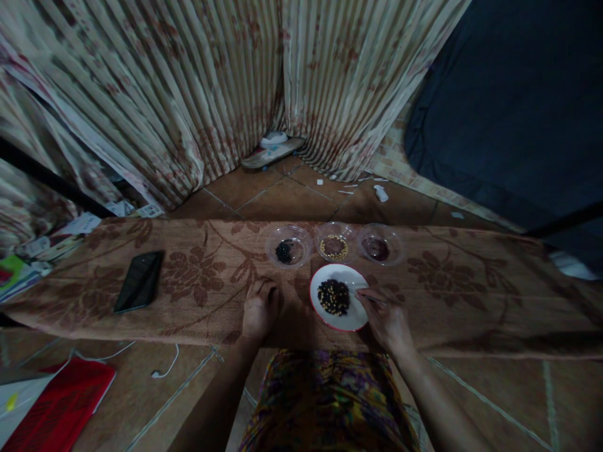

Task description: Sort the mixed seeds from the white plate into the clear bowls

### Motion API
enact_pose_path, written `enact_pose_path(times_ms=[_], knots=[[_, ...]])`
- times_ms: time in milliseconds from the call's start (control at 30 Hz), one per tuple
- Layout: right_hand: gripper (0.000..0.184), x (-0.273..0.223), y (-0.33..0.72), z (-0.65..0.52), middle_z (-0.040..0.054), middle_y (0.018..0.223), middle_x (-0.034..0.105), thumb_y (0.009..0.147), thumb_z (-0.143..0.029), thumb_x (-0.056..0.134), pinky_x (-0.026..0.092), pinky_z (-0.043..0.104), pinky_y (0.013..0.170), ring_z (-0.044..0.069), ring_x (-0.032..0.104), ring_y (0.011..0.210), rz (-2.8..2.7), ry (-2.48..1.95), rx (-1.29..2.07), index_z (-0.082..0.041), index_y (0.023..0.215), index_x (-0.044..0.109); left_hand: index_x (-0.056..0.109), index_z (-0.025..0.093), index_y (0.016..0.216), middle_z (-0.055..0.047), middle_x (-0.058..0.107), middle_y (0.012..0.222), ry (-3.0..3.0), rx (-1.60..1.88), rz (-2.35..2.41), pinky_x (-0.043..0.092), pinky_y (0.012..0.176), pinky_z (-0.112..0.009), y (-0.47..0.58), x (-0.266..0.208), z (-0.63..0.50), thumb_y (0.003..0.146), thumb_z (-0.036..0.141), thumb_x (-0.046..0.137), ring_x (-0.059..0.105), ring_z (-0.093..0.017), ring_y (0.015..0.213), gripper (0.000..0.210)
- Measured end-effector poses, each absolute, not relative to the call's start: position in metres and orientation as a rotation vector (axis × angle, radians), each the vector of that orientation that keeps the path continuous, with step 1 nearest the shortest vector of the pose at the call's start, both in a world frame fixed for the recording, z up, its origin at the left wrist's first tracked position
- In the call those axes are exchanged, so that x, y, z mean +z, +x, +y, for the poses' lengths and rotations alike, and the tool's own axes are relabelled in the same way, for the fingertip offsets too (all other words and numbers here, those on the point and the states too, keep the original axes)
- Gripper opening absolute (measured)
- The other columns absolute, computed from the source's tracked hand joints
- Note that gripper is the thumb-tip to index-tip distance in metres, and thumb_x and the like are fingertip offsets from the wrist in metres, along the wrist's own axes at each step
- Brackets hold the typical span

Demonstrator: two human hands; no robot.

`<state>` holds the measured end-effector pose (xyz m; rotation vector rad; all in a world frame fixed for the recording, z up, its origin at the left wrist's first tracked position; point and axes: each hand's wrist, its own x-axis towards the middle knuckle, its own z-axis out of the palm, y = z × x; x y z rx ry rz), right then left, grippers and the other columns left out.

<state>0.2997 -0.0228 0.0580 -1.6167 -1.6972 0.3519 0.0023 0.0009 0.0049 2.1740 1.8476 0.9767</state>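
A white plate (355, 317) with a red rim holds a mixed heap of dark and yellow beans (333, 297). Over the plate's right side, my right hand (384, 314) pinches thin metal tweezers (354, 291), whose tips reach toward the heap. Left of the plate, my left hand (260, 307) rests on the cloth with its fingers curled in and nothing visible in them. Behind the plate stand three clear plastic bowls: the left bowl (301, 251) has black beans, the middle bowl (334, 229) yellow beans, and the right bowl (396, 245) dark reddish beans.
A brown flowered cloth (226, 314) covers the long narrow table. On its left lies a black phone (139, 281). Striped curtains (226, 81) hang behind, with a skateboard (273, 154) on the tiled floor. A red bag (66, 402) lies at lower left.
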Motion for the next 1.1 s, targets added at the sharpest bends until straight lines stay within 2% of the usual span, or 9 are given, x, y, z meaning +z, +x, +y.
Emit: enact_pose_path(times_ms=[267,433,600,900,1033,1100], knots=[[0.026,0.069,0.3,-0.019,0.0068,0.09,0.076,0.09,-0.045,0.061,0.054,0.037,0.077,0.024,0.069,0.085,-1.613,-1.568,0.379,-0.024,0.086,0.076,0.063,0.022,0.095,-0.006,0.066,0.1,2.156,0.973,1.86,0.051,0.088,-0.034,0.002,0.005,0.0,0.091,0.021,0.053,0.061,-0.021,0.095,0.011],[0.026,0.088,0.294,0.01,0.0074,0.098,0.076,0.09,-0.045,0.062,0.055,0.037,0.08,0.023,0.07,0.089,-1.476,-1.546,0.412,-0.023,0.092,0.075,0.062,0.023,0.096,-0.006,0.066,0.098,2.166,0.995,1.833,0.051,0.088,-0.034,0.0,0.003,0.001,0.091,0.021,0.054,0.062,-0.021,0.094,0.01],[0.025,0.097,0.287,0.033,0.0082,0.097,0.075,0.089,-0.043,0.063,0.054,0.038,0.084,0.024,0.069,0.096,-1.43,-1.468,0.33,-0.021,0.089,0.074,0.062,0.023,0.096,-0.006,0.067,0.101,2.148,1.002,1.824,0.052,0.087,-0.035,-0.001,0.003,0.001,0.091,0.023,0.052,0.062,-0.021,0.095,0.011],[0.032,0.081,0.304,-0.015,0.0112,0.102,0.075,0.087,-0.047,0.063,0.057,0.036,0.077,0.025,0.071,0.09,-1.335,-1.623,0.516,-0.019,0.095,0.076,0.063,0.022,0.098,-0.007,0.067,0.099,2.145,0.971,1.854,0.052,0.089,-0.039,0.0,0.005,0.001,0.092,0.025,0.051,0.061,-0.023,0.094,0.014],[0.033,0.073,0.315,-0.034,0.0118,0.104,0.075,0.087,-0.049,0.063,0.056,0.043,0.084,0.028,0.07,0.096,-1.343,-1.669,0.586,-0.02,0.099,0.076,0.063,0.022,0.097,-0.007,0.067,0.099,2.16,0.955,1.856,0.051,0.087,-0.038,0.0,0.005,0.002,0.092,0.026,0.051,0.062,-0.023,0.094,0.013],[0.034,0.073,0.314,-0.041,0.0121,0.103,0.075,0.087,-0.049,0.063,0.056,0.043,0.083,0.028,0.07,0.095,-1.358,-1.694,0.613,-0.02,0.099,0.076,0.063,0.022,0.096,-0.008,0.067,0.1,2.167,0.942,1.856,0.051,0.088,-0.039,-0.001,0.006,0.002,0.092,0.026,0.051,0.061,-0.023,0.095,0.014]])
